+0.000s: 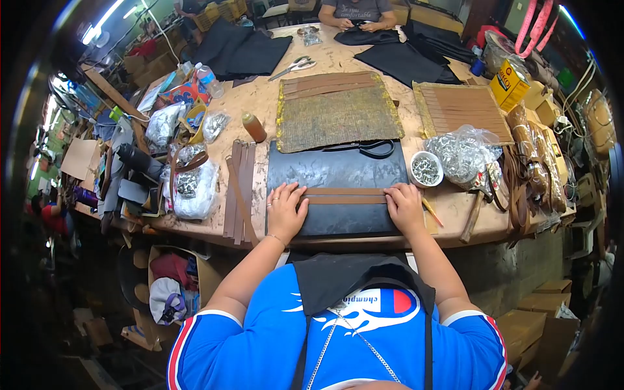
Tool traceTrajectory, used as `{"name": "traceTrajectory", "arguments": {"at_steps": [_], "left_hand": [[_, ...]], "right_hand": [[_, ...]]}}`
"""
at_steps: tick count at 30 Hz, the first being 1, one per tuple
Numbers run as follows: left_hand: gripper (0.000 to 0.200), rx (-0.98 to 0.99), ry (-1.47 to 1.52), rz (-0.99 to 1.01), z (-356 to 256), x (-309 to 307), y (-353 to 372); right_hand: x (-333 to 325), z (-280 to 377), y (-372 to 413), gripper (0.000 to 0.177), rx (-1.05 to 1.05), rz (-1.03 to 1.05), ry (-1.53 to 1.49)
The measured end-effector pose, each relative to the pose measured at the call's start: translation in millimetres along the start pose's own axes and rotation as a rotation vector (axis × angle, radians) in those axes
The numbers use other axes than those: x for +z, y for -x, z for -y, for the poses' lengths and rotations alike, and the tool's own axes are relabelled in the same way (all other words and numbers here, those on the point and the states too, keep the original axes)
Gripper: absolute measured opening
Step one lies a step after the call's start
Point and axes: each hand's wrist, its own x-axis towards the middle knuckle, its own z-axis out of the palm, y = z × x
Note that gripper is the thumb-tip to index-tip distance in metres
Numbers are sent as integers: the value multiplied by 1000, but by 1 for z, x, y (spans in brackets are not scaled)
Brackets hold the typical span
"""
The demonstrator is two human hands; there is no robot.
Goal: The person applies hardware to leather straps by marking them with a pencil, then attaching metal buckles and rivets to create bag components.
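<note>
Two thin brown leather straps lie side by side across a black work board. My left hand rests on the board at their left ends, fingers stretched out and thumb apart. At the right ends, my right hand lies with its fingers over the straps, hiding their tips. Black-handled scissors lie along the board's far edge. Just right of the board stands a white bowl of small metal pieces. More brown straps lie to the left of the board.
Beyond the board is a worn mat with strips on it; another strip-covered mat lies right. A glue bottle, a hammer and a bag of metal pieces flank the work. Another person handles black fabric across the table.
</note>
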Motion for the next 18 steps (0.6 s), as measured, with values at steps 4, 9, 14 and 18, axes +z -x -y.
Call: {"name": "traceTrajectory", "arguments": {"at_steps": [4, 9, 14, 18], "left_hand": [[35, -7, -6, 16, 0, -1, 0], [35, -2, -6, 14, 0, 0, -1], [35, -7, -16, 23, 0, 1, -1], [36, -7, -16, 21, 0, 1, -1]], "right_hand": [[0, 0, -1, 12, -3, 6, 9], [-3, 1, -1, 13, -1, 15, 17], [-1, 0, -2, 13, -3, 9, 18], [-1, 0, -2, 13, -5, 12, 4]]}}
